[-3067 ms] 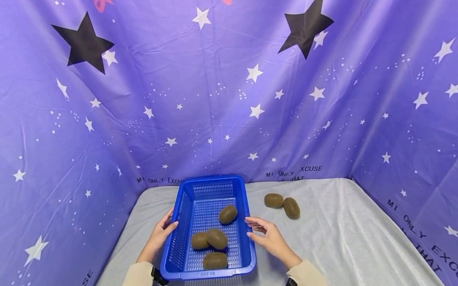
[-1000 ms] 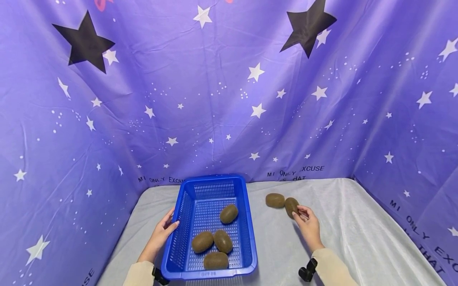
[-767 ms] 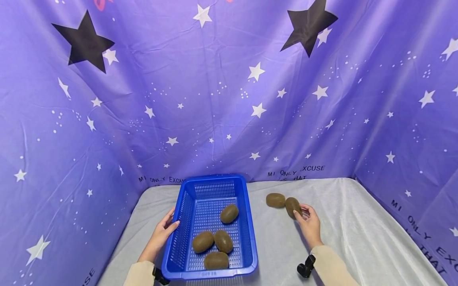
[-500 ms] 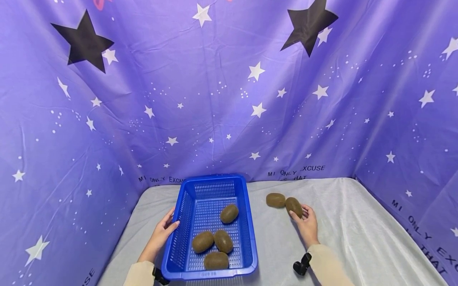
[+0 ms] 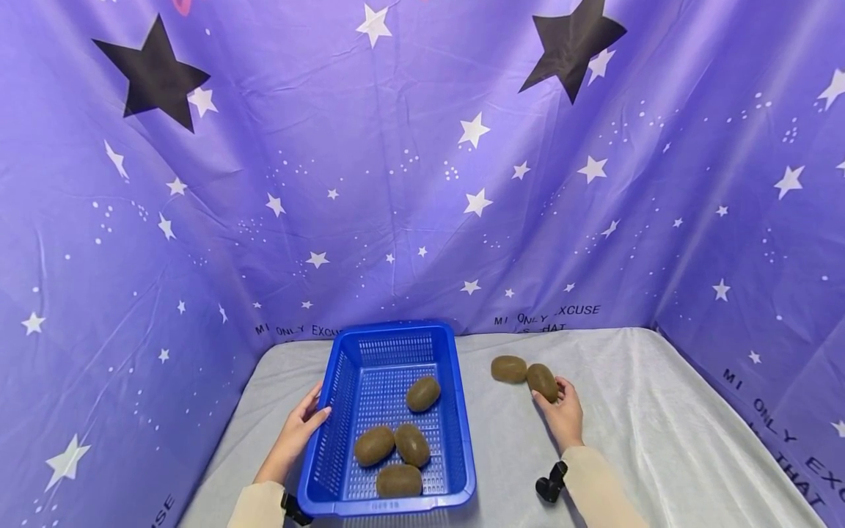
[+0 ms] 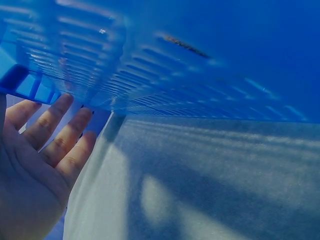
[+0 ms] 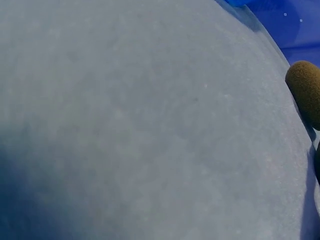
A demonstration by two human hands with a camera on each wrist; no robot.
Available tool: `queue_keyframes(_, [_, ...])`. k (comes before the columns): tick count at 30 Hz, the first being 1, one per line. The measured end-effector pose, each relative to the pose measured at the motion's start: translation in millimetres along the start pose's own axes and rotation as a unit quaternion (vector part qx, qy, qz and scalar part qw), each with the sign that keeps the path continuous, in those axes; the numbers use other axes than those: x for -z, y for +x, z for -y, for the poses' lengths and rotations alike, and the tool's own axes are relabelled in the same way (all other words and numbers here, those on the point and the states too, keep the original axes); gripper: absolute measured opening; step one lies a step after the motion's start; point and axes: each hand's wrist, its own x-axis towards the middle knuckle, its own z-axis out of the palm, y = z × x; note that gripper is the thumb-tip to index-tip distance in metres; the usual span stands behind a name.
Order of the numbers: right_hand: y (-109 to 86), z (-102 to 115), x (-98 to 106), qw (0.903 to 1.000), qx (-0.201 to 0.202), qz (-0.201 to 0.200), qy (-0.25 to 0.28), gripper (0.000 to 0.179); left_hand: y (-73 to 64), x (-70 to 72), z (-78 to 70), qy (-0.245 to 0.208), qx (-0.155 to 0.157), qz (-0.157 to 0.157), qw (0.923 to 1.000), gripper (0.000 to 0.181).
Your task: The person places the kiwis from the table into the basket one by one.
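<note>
My right hand (image 5: pixel 563 418) is at a brown kiwi (image 5: pixel 542 382) on the grey cloth, thumb on its near left side and fingers on its right, pinching it. A second kiwi (image 5: pixel 508 369) lies end-on against it to the left; the right wrist view also shows that kiwi (image 7: pixel 306 92) at its right edge. My left hand (image 5: pixel 297 433) rests against the left side of a blue plastic basket (image 5: pixel 466 447), thumb by the rim. In the left wrist view its fingers (image 6: pixel 70 145) reach out fairly straight along the slotted wall. Several kiwis (image 5: pixel 374 446) lie inside the basket.
Grey cloth (image 5: pixel 634 411) covers the table. Purple star-printed curtains (image 5: pixel 409 183) hang behind and on both sides, close to the basket's far end. Black wrist cameras (image 5: pixel 551 482) sit by the cream sleeves (image 5: pixel 597 488).
My right hand has left the basket's right side and gone to the right-hand kiwi, its thumb shifting down that kiwi's side. Inside the basket, one kiwi rolled off another. My left hand stays put.
</note>
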Motion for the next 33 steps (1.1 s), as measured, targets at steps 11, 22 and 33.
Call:
queue_keyframes(11, [-1.8,-3.0,-1.1,0.9998,0.004,-0.020,0.002,0.061,0.1,-0.9,3.0,-0.011,-0.003,-0.007,0.9999,0.062])
queue_keyframes(22, [-3.5,-7.0,-3.1,0.9991,0.012,-0.040,-0.004,0.058,-1.5,-0.7,0.6,0.000,-0.002,-0.009,1.0000,0.061])
queue_keyframes(33, [-4.5,-10.4,-1.8,0.9986,0.022,-0.043,0.023,0.057,-0.7,-0.4,-0.1,0.000,-0.002,-0.004,1.0000,0.061])
